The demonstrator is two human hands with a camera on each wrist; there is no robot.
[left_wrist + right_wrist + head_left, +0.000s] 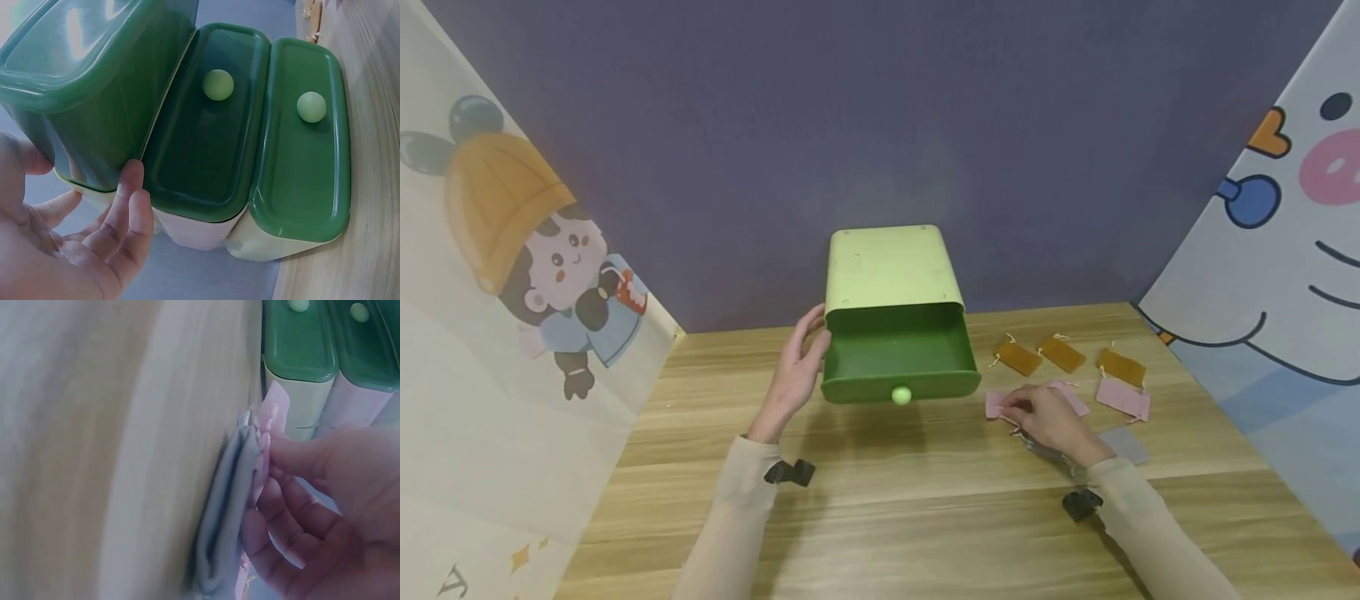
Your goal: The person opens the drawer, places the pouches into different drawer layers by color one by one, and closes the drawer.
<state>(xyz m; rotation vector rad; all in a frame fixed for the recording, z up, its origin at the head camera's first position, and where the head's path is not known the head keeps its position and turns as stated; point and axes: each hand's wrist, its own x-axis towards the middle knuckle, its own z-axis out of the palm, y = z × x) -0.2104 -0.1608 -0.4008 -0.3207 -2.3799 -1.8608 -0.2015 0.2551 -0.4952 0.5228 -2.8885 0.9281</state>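
Observation:
A small drawer cabinet (891,262) with a pale green top stands against the back wall, its green top drawer (901,386) pulled out and bare inside. My left hand (795,367) is at the cabinet's left side, its loosely bent fingers touching the side near the open drawer in the left wrist view. On the right, my right hand (1051,419) pinches a pink drawstring pouch (272,412) between thumb and fingers, low over the table. A grey pouch (228,500) lies right beside it. The hand partly covers another pink pouch (1070,398).
Two lower drawers, a middle one (206,137) and a bottom one (303,162), are closed. Three mustard pouches, one of them the rightmost mustard pouch (1122,367), lie behind my right hand. Another pink pouch (1123,398) and a grey pouch (1124,445) lie to its right.

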